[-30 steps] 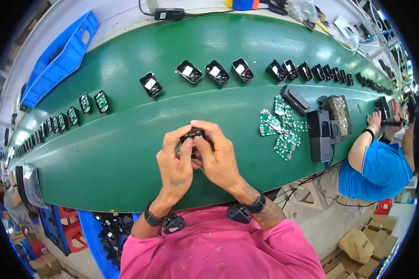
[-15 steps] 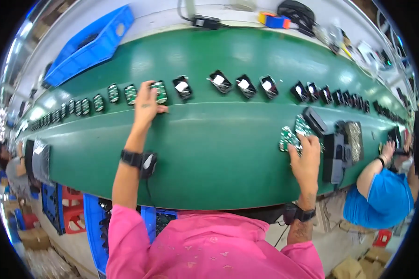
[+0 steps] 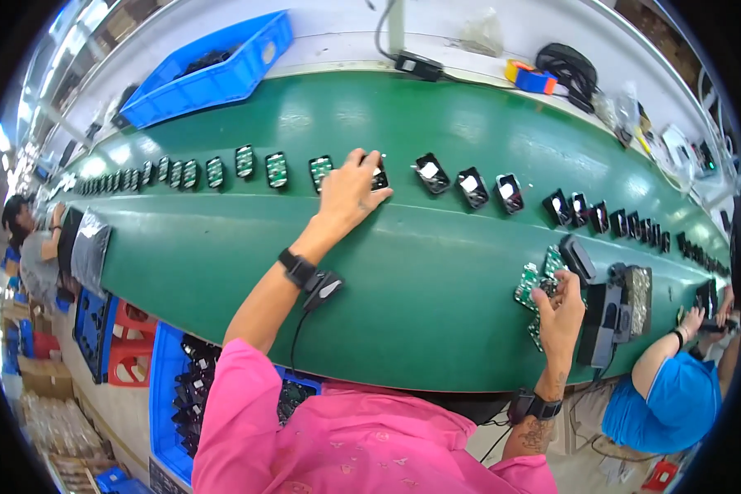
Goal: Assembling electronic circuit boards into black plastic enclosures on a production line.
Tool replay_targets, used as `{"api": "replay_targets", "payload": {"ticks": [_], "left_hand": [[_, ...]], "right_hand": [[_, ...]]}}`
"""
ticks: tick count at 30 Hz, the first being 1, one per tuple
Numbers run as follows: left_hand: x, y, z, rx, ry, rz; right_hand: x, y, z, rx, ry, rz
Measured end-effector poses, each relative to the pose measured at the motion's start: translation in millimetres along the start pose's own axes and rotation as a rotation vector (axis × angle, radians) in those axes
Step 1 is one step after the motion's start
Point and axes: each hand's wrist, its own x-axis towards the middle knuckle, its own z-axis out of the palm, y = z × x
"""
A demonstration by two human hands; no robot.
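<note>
Left hand [image 3: 347, 195] up at row on green table [image 3: 420, 321], fingers and thumb around black case [image 3: 379, 179], right beside board-filled case [image 3: 319, 170]. Right hand [image 3: 561, 314] over loose circuit boards [image 3: 525, 286], fingers half curled, honestly can't tell if one's pinched. Dark oblong gadget [image 3: 577, 258] just beside boards.

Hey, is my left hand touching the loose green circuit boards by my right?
Apart: the head view shows green tabletop between left hand and circuit boards.
</note>
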Motion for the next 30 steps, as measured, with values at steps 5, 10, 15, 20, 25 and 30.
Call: {"api": "replay_targets", "payload": {"ticks": [5, 10, 15, 20, 25, 30], "left_hand": [[-35.0, 37.8, -24.2, -0.481, 0.051, 0.059], [-91.9, 106.8, -25.5, -1.312, -0.334, -0.177], [-123.5, 132.6, -12.4, -1.266, -0.247, -0.304], [-141.4, 132.1, 5.6, -1.063, -0.084, -0.062], [-142.3, 136.3, -0.4, -1.060, -0.058, -0.086], [-140.0, 137.8, -6.2, -0.941, -0.020, -0.043]], "right_hand": [[-1.0, -22.0, -1.0, 0.762, -0.136, 0.150], [-18.8, -51.8, 31.0, 1.233, -0.403, 0.338], [-34.2, -70.7, 40.8, 1.380, -0.574, 0.263], [-43.7, -90.0, 47.1, 1.252, -0.423, 0.132], [-39.4, -89.1, 44.3, 1.174, -0.439, 0.189], [-40.4, -81.2, 48.0, 0.859, -0.342, 0.045]]}}
